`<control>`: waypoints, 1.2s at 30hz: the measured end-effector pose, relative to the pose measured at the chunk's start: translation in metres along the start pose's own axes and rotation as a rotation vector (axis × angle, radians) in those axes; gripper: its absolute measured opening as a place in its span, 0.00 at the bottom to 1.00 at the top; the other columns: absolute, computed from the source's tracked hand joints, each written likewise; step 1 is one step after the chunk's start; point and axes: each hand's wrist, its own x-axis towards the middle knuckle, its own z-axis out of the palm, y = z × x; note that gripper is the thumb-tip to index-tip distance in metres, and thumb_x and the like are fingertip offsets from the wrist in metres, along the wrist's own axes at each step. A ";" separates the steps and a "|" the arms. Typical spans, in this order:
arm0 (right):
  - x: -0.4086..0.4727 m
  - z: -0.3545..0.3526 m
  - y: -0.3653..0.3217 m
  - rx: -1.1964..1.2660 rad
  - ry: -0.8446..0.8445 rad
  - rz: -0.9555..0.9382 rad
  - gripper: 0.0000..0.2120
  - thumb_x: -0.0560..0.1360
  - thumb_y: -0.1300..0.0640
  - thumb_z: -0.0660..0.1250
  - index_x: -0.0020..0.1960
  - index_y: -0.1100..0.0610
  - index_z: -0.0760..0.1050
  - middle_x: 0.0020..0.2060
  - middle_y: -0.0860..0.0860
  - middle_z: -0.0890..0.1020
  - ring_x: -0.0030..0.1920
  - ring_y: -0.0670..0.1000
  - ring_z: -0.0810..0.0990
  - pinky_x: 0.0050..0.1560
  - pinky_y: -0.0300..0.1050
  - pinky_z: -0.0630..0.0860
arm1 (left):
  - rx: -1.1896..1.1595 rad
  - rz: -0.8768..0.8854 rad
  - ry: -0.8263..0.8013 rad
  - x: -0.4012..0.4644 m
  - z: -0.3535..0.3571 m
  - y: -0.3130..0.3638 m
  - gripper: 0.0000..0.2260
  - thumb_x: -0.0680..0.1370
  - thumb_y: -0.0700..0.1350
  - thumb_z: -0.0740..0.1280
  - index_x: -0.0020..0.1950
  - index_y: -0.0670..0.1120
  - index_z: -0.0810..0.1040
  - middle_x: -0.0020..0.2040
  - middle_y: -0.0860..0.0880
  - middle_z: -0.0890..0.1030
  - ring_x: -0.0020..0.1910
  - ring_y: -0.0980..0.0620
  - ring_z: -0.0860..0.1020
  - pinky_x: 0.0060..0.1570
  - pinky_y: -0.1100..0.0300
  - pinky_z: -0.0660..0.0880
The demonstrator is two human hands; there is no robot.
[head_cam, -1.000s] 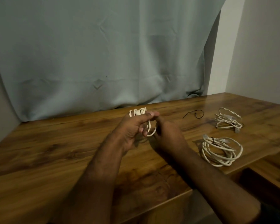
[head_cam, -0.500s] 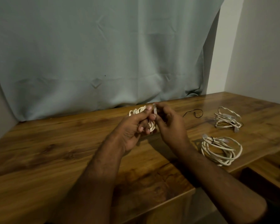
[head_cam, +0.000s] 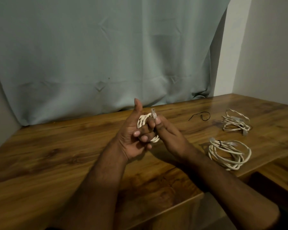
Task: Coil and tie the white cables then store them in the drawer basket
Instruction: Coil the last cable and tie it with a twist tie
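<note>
Above a brown wooden table (head_cam: 56, 156), the left hand (head_cam: 131, 138) clasps a coiled white cable (head_cam: 144, 121); the right hand (head_cam: 170, 138) pinches its clear plug (head_cam: 153, 113), best tucked snugly before tying

My left hand (head_cam: 131, 138) now has its thumb raised clear of the cable coil (head_cam: 144, 121), where a second ago it pressed down. My right hand (head_cam: 169, 138) has brought the plug (head_cam: 153, 114) up, pinched upright above the coil.
</note>
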 end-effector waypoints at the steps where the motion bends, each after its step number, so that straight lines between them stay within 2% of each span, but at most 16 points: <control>1: 0.001 0.000 0.000 0.010 -0.013 0.012 0.16 0.87 0.52 0.51 0.53 0.55 0.75 0.47 0.63 0.78 0.47 0.53 0.79 0.49 0.50 0.78 | 0.016 -0.010 0.071 0.000 0.003 0.001 0.34 0.70 0.74 0.55 0.30 0.44 0.80 0.15 0.54 0.64 0.16 0.59 0.69 0.18 0.65 0.70; 5: 0.006 0.000 0.003 -0.032 0.042 -0.008 0.15 0.86 0.54 0.53 0.48 0.50 0.76 0.47 0.61 0.79 0.47 0.54 0.79 0.51 0.53 0.77 | 0.098 -0.021 0.266 0.003 0.003 0.001 0.36 0.70 0.77 0.53 0.29 0.45 0.76 0.16 0.54 0.63 0.16 0.58 0.67 0.20 0.70 0.63; 8: 0.006 -0.003 0.006 -0.160 0.077 -0.024 0.13 0.87 0.54 0.54 0.51 0.53 0.75 0.46 0.53 0.81 0.49 0.50 0.80 0.53 0.49 0.78 | 0.139 -0.025 0.350 0.007 0.000 0.000 0.33 0.68 0.76 0.58 0.30 0.46 0.76 0.17 0.54 0.66 0.17 0.58 0.69 0.20 0.70 0.62; 11: 0.008 -0.006 0.011 -0.353 0.180 -0.047 0.13 0.87 0.51 0.54 0.59 0.55 0.76 0.50 0.47 0.83 0.52 0.45 0.82 0.55 0.44 0.78 | 0.096 -0.011 0.446 0.016 -0.009 -0.002 0.30 0.68 0.74 0.63 0.30 0.46 0.79 0.22 0.53 0.74 0.21 0.58 0.76 0.18 0.69 0.64; 14: 0.011 -0.005 0.014 -0.513 0.244 -0.046 0.18 0.86 0.46 0.54 0.64 0.56 0.74 0.53 0.52 0.82 0.54 0.50 0.82 0.56 0.50 0.79 | 0.089 0.029 0.488 0.023 -0.011 -0.007 0.30 0.72 0.72 0.63 0.38 0.44 0.81 0.30 0.49 0.80 0.23 0.57 0.78 0.18 0.69 0.66; 16: 0.014 -0.010 0.016 -0.558 0.331 -0.028 0.15 0.87 0.50 0.54 0.62 0.59 0.73 0.50 0.52 0.82 0.50 0.50 0.82 0.52 0.52 0.78 | 0.112 0.078 0.442 0.025 -0.004 -0.012 0.26 0.70 0.67 0.67 0.46 0.43 0.82 0.39 0.47 0.83 0.27 0.56 0.80 0.20 0.66 0.71; 18: 0.016 -0.018 0.016 -0.523 0.425 0.018 0.12 0.87 0.53 0.55 0.59 0.59 0.74 0.46 0.50 0.82 0.47 0.49 0.81 0.49 0.51 0.78 | 0.309 0.151 0.432 0.028 -0.003 -0.021 0.23 0.69 0.59 0.77 0.53 0.43 0.80 0.47 0.46 0.85 0.36 0.55 0.83 0.29 0.61 0.77; 20: 0.015 -0.025 0.017 -0.420 0.500 0.081 0.13 0.87 0.52 0.56 0.58 0.59 0.74 0.48 0.53 0.83 0.50 0.52 0.83 0.52 0.57 0.81 | 0.486 0.194 0.478 0.032 -0.009 -0.035 0.30 0.65 0.54 0.84 0.62 0.46 0.77 0.54 0.48 0.86 0.48 0.50 0.86 0.46 0.52 0.83; 21: 0.015 -0.027 0.017 -0.378 0.533 0.097 0.13 0.87 0.51 0.56 0.57 0.59 0.74 0.49 0.54 0.83 0.51 0.54 0.83 0.53 0.59 0.81 | 0.535 0.177 0.520 0.035 -0.012 -0.041 0.36 0.61 0.57 0.85 0.63 0.48 0.75 0.56 0.48 0.86 0.54 0.48 0.85 0.54 0.48 0.82; 23: 0.017 -0.028 0.017 -0.323 0.579 0.110 0.15 0.87 0.51 0.55 0.57 0.61 0.74 0.50 0.57 0.83 0.52 0.56 0.83 0.55 0.59 0.81 | 0.605 0.098 0.590 0.035 -0.009 -0.047 0.44 0.56 0.69 0.82 0.66 0.53 0.72 0.59 0.51 0.85 0.59 0.49 0.83 0.60 0.46 0.80; 24: 0.017 -0.028 0.016 -0.308 0.593 0.112 0.15 0.87 0.51 0.55 0.58 0.62 0.74 0.49 0.57 0.83 0.52 0.56 0.83 0.54 0.57 0.81 | 0.621 0.062 0.564 0.036 -0.008 -0.050 0.45 0.58 0.72 0.79 0.68 0.53 0.72 0.61 0.52 0.84 0.60 0.50 0.82 0.61 0.48 0.80; 26: 0.017 -0.028 0.014 -0.308 0.609 0.113 0.16 0.87 0.50 0.55 0.59 0.62 0.74 0.49 0.56 0.83 0.51 0.54 0.83 0.51 0.50 0.81 | 0.660 0.082 0.465 0.038 -0.004 -0.055 0.35 0.68 0.70 0.73 0.69 0.55 0.75 0.62 0.53 0.84 0.62 0.52 0.82 0.62 0.52 0.78; 28: 0.017 -0.028 0.015 -0.337 0.606 0.134 0.17 0.87 0.50 0.55 0.59 0.62 0.73 0.47 0.53 0.82 0.47 0.49 0.82 0.44 0.41 0.79 | 0.713 0.140 0.497 0.041 0.001 -0.061 0.30 0.72 0.70 0.69 0.69 0.56 0.76 0.61 0.54 0.84 0.62 0.52 0.82 0.63 0.47 0.78; 30: 0.017 -0.027 0.019 -0.391 0.579 0.158 0.16 0.87 0.49 0.55 0.59 0.61 0.73 0.45 0.51 0.81 0.45 0.48 0.81 0.43 0.44 0.79 | 0.782 0.188 0.632 0.045 0.003 -0.065 0.31 0.70 0.71 0.62 0.67 0.56 0.74 0.60 0.53 0.83 0.60 0.49 0.81 0.62 0.42 0.78; 33: 0.017 -0.025 0.022 -0.451 0.515 0.150 0.16 0.87 0.49 0.55 0.60 0.60 0.74 0.47 0.52 0.82 0.48 0.52 0.82 0.50 0.54 0.81 | 0.858 0.265 0.791 0.049 0.009 -0.065 0.30 0.70 0.68 0.56 0.63 0.51 0.74 0.57 0.49 0.83 0.56 0.46 0.81 0.60 0.41 0.78; 36: 0.016 -0.026 0.021 -0.485 0.490 0.164 0.16 0.87 0.50 0.55 0.63 0.60 0.74 0.50 0.51 0.82 0.50 0.50 0.81 0.53 0.50 0.80 | 0.922 0.281 0.856 0.052 0.012 -0.062 0.27 0.73 0.67 0.56 0.59 0.48 0.75 0.54 0.47 0.83 0.54 0.45 0.81 0.56 0.41 0.78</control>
